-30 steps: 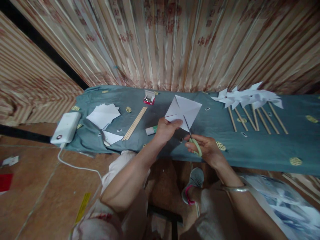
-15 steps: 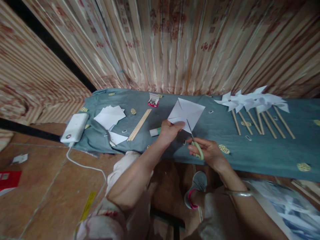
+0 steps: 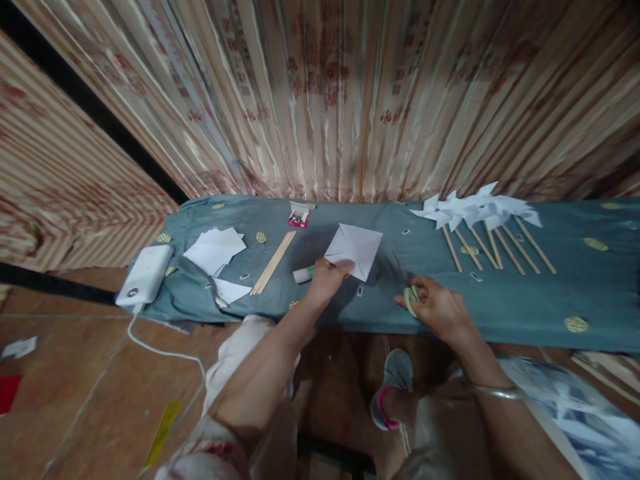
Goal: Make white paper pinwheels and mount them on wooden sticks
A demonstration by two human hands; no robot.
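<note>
My left hand [image 3: 330, 277] pinches the near left edge of a white square of paper [image 3: 361, 248], which has slits cut in from its corners. Off to the right, my right hand [image 3: 440, 305] is closed round the green handles of a pair of scissors [image 3: 411, 300]. The blades point up and away, apart from the paper. Partly behind my left hand lies a glue stick [image 3: 303, 275]. Beyond it stands a small open red box [image 3: 299, 216] with tiny metal pins inside. Several wooden sticks [image 3: 273, 263] lie side by side left of my left hand.
A stack of white paper [image 3: 215, 250] and a loose white piece [image 3: 231, 291] lie at the left. Several paper pinwheels [image 3: 483, 208] on sticks lie at the right. A white power bank [image 3: 146, 275] with a cable sits at the left edge of the green cloth [image 3: 525, 303].
My right hand has drawn the scissors out of the paper and moved right. My left hand still holds the paper, now slightly lower. The view has shifted a little.
</note>
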